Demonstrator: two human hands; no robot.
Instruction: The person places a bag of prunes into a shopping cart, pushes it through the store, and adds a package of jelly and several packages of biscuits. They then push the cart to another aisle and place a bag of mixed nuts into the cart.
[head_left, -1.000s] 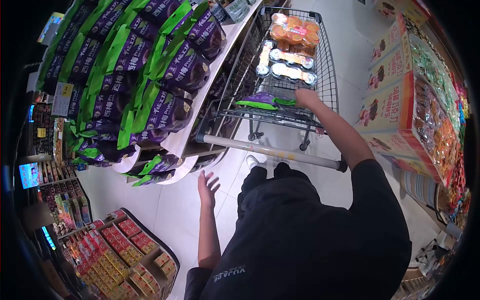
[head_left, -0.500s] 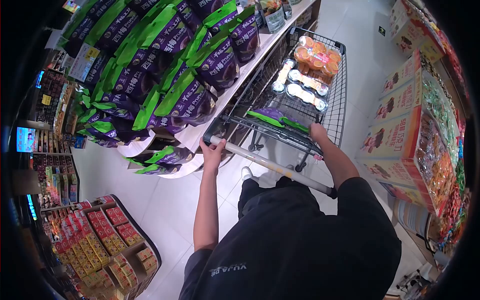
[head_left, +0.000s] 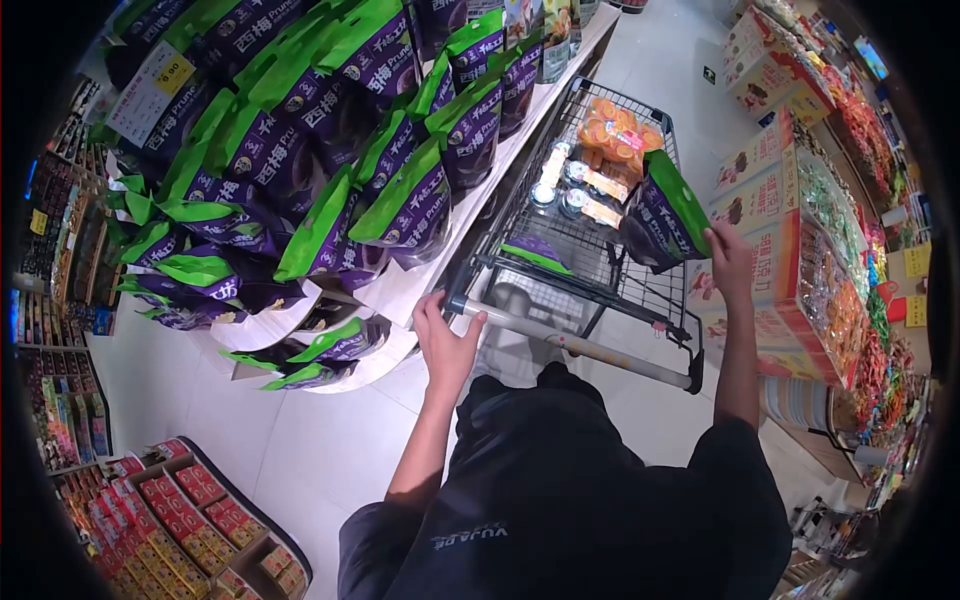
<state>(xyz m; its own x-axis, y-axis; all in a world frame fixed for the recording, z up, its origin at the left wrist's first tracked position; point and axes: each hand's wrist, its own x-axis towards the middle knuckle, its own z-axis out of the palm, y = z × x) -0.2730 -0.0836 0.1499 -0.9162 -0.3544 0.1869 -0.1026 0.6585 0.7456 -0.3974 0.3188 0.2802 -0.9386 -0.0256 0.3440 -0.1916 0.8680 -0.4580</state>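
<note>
My right hand (head_left: 731, 258) grips a purple-and-green bag of prunes (head_left: 662, 218) by its edge, holding it up over the right side of the shopping cart (head_left: 690, 290). At the left end of the cart handle (head_left: 570, 340), my left hand (head_left: 447, 342) is closed round the bar. Inside the cart, a second prune bag (head_left: 538, 254) lies low near the handle end. Farther in sit an orange multipack (head_left: 618, 130) and several clear-wrapped packs of round-lidded containers (head_left: 592, 192).
Many upright prune bags (head_left: 330, 120) crowd the shelf on the left, with a price tag (head_left: 150, 95) at its upper left. Printed cartons of wrapped candy (head_left: 770, 240) stand close to the cart's right. A low display of small boxes (head_left: 190, 510) is at the lower left.
My right hand has lifted a prune bag out of the cart's near end and moved it up and right. My left hand stays on the handle.
</note>
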